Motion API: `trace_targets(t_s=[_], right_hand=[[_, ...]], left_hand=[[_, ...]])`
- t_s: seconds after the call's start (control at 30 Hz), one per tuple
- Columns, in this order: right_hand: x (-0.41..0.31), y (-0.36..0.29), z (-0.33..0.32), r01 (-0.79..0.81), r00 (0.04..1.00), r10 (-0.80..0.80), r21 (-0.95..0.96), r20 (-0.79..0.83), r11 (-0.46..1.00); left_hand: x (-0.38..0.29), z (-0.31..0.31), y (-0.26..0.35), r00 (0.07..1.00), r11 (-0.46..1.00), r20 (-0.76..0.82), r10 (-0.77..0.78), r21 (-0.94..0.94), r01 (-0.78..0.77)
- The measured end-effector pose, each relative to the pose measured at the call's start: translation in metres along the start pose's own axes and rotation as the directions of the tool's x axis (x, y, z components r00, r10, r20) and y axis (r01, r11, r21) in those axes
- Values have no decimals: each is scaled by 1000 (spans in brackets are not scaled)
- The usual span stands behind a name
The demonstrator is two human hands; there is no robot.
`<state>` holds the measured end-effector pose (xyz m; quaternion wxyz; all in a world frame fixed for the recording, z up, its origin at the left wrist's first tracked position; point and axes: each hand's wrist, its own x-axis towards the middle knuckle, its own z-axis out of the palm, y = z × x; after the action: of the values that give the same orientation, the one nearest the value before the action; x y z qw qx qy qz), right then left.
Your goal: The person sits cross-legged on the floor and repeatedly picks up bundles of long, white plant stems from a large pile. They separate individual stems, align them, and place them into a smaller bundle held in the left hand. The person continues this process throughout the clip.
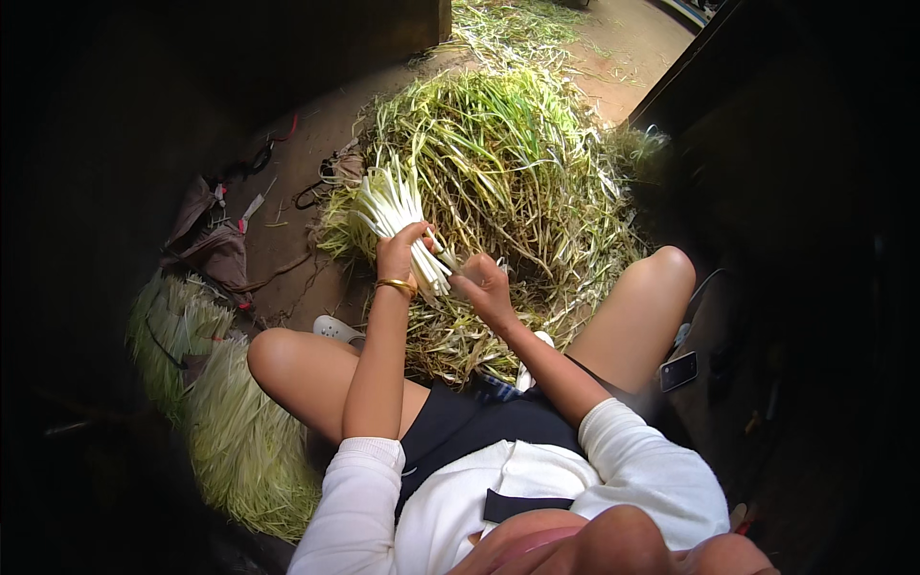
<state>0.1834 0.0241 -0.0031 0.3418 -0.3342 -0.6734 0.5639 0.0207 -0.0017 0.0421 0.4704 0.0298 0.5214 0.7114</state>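
Note:
My left hand (pixel 403 253), with a gold bangle at its wrist, is closed around a bundle of slender white vegetable stalks (pixel 394 203). The stalks look like blanched allium stems and stick out above and below the fist. My right hand (pixel 486 286) is at the bundle's lower right end, its fingers curled and slightly blurred. Its thumb side meets the tip of one stalk; whether it pinches that stalk is unclear. Beyond both hands spreads a large heap of tangled green and yellowed leafy stalks (pixel 503 180), with dry trimmings (pixel 460 345) on the near side.
Bundles of pale green leaves (pixel 248 431) lie left of my knee. Brown cloth (pixel 215 251) with cords is farther up the ground. A smartphone (pixel 678 371) rests by my right thigh. A white clog (pixel 338 329) shows behind my left knee. Dark panels flank the bright opening ahead.

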Motion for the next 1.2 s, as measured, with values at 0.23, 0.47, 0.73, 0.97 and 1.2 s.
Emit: trace_targets(t_s=[0.23,0.47,0.73,0.97,1.2], right_hand=[[9,2,10,-761,648,207,607,733,230],[46,-10,39,-587,808,286,668,515,457],[46,-14,59,-496,865,276,800,419,338],[49,-18,53,-419,866,345,902,363,103],[18,44,6,-214,908,142,146,394,966]], left_hand=[[-8,-1,-3,997,995,68,-27,97,21],[-14,-11,2,986,882,59,154,441,-164],[-19,-16,8,950,881,-4,313,376,-289],[-21,-39,21,998,997,11,68,-33,-67],[-22,-62,65,968,949,-88,235,-196,-248]])
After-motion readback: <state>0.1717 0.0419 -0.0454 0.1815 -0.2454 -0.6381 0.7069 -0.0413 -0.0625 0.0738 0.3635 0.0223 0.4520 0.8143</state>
